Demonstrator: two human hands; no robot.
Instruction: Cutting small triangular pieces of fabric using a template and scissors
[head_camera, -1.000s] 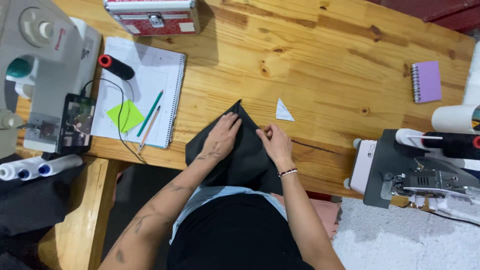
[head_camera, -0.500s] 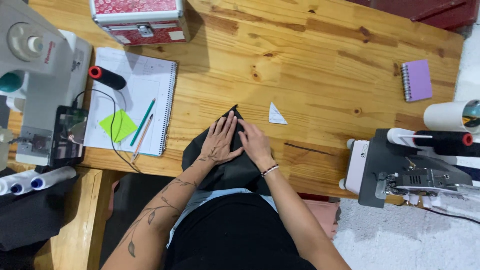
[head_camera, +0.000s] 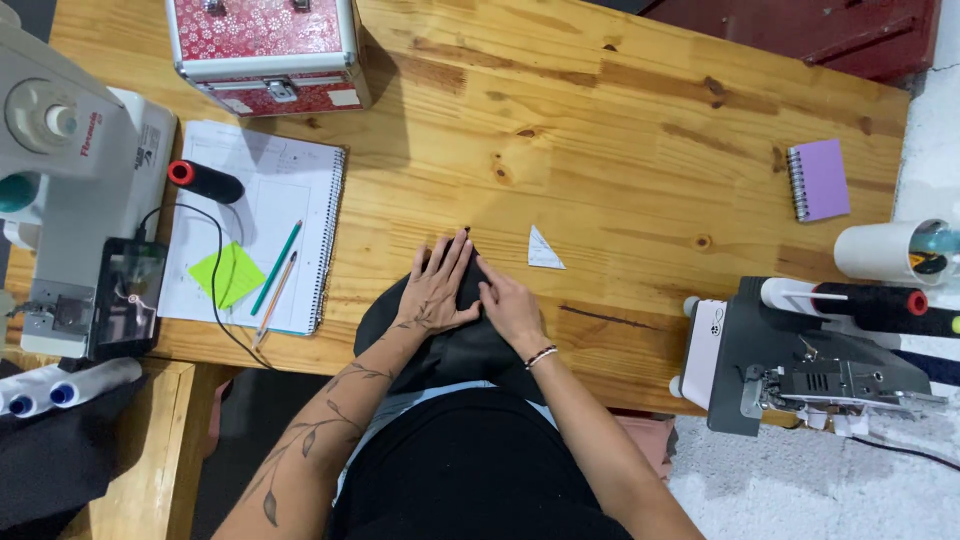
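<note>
A piece of black fabric (head_camera: 455, 345) lies at the near edge of the wooden table (head_camera: 620, 150), right in front of the person, its lower part hanging off the edge toward the lap. Both hands rest on top of it. The left hand (head_camera: 438, 290) lies flat with fingers spread and pressed onto the upper left part of the cloth; it grips nothing. The right hand (head_camera: 512, 305) sits just beside it on the cloth's right side, its fingers bent and its fingertips meeting the left hand's thumb side at the cloth; whether it pinches a fold cannot be told. The top corner of the fabric peeks out just beyond the fingertips of the left hand.

Just to the right of the hands, on bare wood, lies a small white paper triangle (head_camera: 543, 250). To the left sits an open spiral notebook (head_camera: 290, 190) carrying a green sticky note (head_camera: 228, 275), two pencils (head_camera: 275, 275) and a black spool with a red end (head_camera: 203, 182). Farther left stands a white sewing machine (head_camera: 70, 200); at the right edge is a grey overlock machine (head_camera: 800, 360) with a white cup (head_camera: 880, 250) behind it. Farther off lie a small purple notebook (head_camera: 820, 180) and, at the far edge, a red patterned case (head_camera: 265, 45)
</note>
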